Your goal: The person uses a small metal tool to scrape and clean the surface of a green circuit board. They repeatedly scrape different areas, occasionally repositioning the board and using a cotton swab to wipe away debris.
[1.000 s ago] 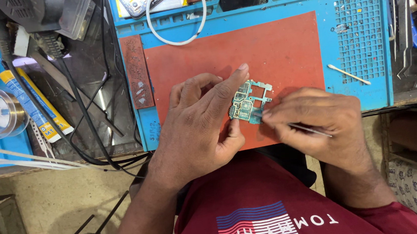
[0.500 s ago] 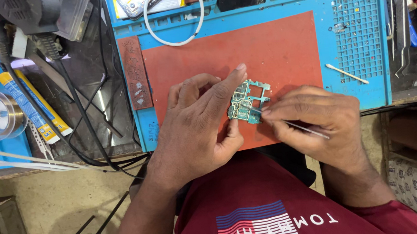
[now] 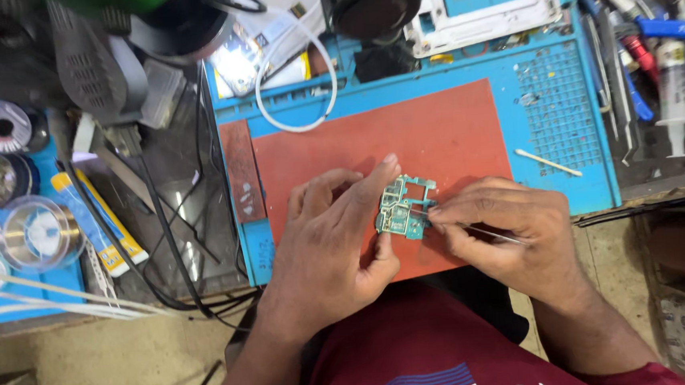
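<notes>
Together two hands, left hand (image 3: 326, 246) and right hand (image 3: 506, 233), pinch one circuit board (image 3: 402, 208).

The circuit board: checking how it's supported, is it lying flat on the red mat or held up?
Held up, tilted: the left hand pinches the circuit board above the red mat.

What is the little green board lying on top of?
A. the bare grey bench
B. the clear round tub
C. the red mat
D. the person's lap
C: the green circuit board lies over the red mat, pinched by the left hand while the right hand puts a thin metal tool to its edge.
</notes>
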`<state>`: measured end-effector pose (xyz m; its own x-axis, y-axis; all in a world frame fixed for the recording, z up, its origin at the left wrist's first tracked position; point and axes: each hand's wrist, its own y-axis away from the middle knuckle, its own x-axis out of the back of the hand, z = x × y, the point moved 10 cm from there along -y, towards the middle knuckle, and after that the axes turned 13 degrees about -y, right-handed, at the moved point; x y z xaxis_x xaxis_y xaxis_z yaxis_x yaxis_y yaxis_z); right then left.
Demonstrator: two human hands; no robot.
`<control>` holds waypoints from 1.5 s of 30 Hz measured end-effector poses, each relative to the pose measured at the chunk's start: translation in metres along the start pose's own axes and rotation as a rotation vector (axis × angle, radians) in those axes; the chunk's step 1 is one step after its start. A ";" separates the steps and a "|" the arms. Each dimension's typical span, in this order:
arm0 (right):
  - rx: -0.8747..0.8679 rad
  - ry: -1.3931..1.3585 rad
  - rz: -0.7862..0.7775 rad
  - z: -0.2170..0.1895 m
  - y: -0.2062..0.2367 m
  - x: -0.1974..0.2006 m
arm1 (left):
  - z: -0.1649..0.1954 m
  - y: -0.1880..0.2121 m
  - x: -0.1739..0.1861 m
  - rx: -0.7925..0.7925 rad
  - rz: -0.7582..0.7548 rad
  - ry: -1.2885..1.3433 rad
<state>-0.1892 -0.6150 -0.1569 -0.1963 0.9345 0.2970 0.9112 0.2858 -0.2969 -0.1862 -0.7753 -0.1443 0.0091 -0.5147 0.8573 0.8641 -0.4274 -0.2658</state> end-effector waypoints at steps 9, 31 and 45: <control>-0.131 -0.084 0.124 -0.004 0.038 0.047 | 0.045 0.003 0.006 0.035 0.009 -0.068; -0.010 0.426 0.536 -0.041 0.114 0.183 | 0.094 0.021 -0.005 0.048 0.105 -0.193; 0.056 0.435 1.145 -0.024 0.212 0.315 | 0.098 0.030 -0.012 0.022 0.102 -0.168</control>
<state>-0.0489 -0.2650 -0.1043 0.8548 0.5062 0.1143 0.4592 -0.6353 -0.6209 -0.1114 -0.7093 -0.1194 0.1795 -0.4223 0.8885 0.8653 -0.3619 -0.3469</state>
